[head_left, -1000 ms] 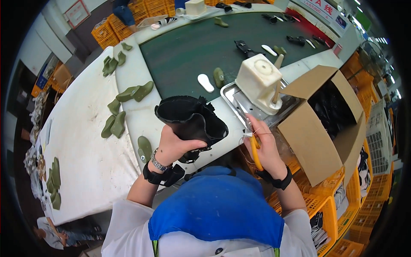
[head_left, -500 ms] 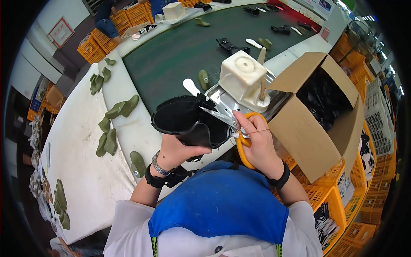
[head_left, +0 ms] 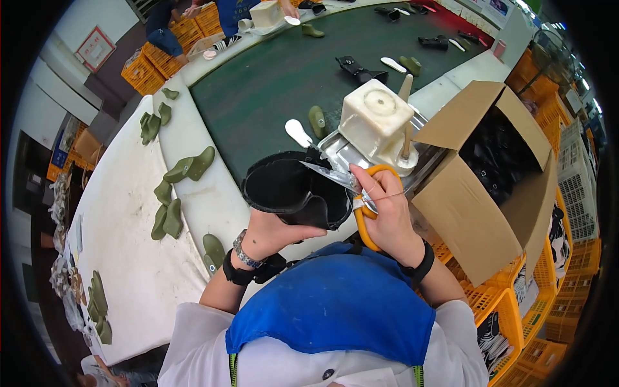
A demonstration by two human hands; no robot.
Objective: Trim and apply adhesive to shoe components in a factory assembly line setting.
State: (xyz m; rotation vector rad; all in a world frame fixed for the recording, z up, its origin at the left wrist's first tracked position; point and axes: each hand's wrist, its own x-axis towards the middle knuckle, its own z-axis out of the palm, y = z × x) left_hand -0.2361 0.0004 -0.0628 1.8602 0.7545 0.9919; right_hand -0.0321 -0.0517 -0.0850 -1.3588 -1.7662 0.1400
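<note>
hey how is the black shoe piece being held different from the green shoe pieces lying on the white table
The black shoe piece is dark, held up in the left hand, with the orange-handled scissors in the right hand at its rim. The green shoe pieces are olive, smaller, and lie loose in pairs on the white table, untouched. The black one stands open like a cup; the green ones lie flat. Both look like shoe parts.

Left hand holds black shoe upper; right hand grips orange scissors, blades at its rim.
</note>
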